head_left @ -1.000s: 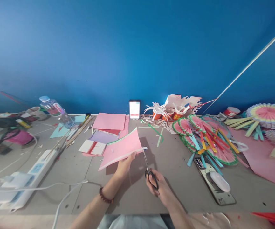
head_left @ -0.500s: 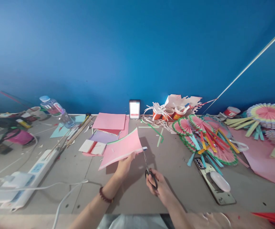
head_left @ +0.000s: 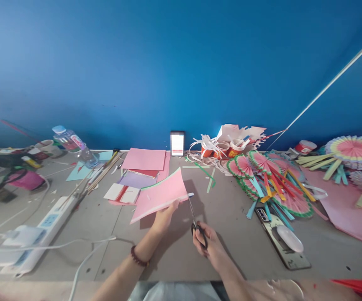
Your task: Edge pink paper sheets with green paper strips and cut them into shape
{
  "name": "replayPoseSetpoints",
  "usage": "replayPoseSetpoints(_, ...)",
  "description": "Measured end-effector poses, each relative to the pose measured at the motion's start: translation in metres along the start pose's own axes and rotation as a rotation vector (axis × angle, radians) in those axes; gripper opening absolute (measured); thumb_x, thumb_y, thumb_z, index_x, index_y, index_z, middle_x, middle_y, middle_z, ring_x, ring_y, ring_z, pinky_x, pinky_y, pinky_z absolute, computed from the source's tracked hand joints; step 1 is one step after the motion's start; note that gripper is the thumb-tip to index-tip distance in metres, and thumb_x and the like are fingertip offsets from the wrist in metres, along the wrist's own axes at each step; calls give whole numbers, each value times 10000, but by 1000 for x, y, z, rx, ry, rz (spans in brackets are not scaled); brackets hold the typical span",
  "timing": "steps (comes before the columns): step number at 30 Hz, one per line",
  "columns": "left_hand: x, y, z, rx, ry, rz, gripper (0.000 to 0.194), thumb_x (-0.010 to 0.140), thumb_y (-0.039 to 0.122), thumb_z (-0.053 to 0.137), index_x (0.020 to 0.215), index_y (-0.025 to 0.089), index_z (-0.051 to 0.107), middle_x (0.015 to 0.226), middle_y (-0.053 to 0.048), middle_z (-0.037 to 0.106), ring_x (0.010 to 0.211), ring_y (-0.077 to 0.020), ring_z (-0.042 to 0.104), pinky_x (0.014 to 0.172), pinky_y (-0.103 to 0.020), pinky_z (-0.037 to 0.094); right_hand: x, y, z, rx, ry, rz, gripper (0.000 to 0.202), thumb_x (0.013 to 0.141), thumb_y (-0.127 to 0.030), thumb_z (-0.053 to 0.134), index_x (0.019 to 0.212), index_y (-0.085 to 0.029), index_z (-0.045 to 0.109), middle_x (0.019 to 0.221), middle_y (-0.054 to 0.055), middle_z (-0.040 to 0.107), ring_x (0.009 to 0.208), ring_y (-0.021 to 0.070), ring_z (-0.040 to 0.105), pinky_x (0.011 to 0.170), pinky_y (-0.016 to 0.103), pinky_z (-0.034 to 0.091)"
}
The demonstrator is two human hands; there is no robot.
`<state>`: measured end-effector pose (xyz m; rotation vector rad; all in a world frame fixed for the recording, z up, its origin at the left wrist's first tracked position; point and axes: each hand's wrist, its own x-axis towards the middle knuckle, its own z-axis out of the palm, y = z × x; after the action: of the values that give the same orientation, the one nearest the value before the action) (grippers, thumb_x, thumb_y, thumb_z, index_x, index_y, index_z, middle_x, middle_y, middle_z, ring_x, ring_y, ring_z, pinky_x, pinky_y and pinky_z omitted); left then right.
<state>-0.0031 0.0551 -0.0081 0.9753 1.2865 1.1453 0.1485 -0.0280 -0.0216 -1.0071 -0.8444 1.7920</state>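
Observation:
A pink sheet [head_left: 162,191] with a green strip along its far edge and a white strip along its near edge is raised above the table, tilted. My left hand [head_left: 165,217] grips it by the near edge, fingers partly under the paper. My right hand [head_left: 206,241] is closed round the black handles of the scissors [head_left: 194,221]. Their blades point up and reach the sheet's right corner, where a short white strip end [head_left: 191,195] sticks out.
Pink and purple sheets [head_left: 143,159] lie behind the held paper. Folded paper fans [head_left: 264,167] and a phone [head_left: 283,238] with a white mouse-shaped object are at right. A power strip [head_left: 44,236], cables and a bottle [head_left: 74,144] are at left; cups [head_left: 221,149] stand behind.

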Motion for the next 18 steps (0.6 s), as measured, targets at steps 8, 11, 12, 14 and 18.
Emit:
replayPoseSetpoints(8,0,2,3,-53,8,4,214,695,405,656,689,194,691,771,-66,708,806,-235,635,788,-342,489,-3,-8,6,22,21,7,522,680,-627,673,652,-201,373,441,-117,315,334,7,163,364,201,78)
replayPoseSetpoints(11,-1,0,4,-127,-6,-20,256,697,424,664,704,169,688,790,-82,703,840,-248,634,837,-376,483,-3,-7,5,42,22,8,505,686,-611,681,666,-196,394,451,-114,325,339,6,154,367,199,86)
replayPoseSetpoints(12,-1,-1,4,-139,-13,-26,274,697,431,666,717,159,689,803,-88,702,854,-252,634,852,-386,479,-3,-7,4,52,17,6,496,691,-604,681,675,-193,405,455,-112,332,342,6,152,368,199,88)
replayPoseSetpoints(14,-1,-2,4,-139,-28,-32,293,702,438,666,743,149,692,825,-91,700,871,-253,631,875,-397,470,-3,-4,2,74,5,1,475,707,-591,676,693,-186,428,463,-108,342,348,8,150,371,198,92)
replayPoseSetpoints(18,-1,-2,6,-164,-75,-23,260,721,423,657,763,169,696,836,-83,699,890,-249,630,906,-394,458,-2,2,-2,117,0,-18,455,723,-579,668,706,-179,452,463,-110,327,356,8,134,370,195,94)
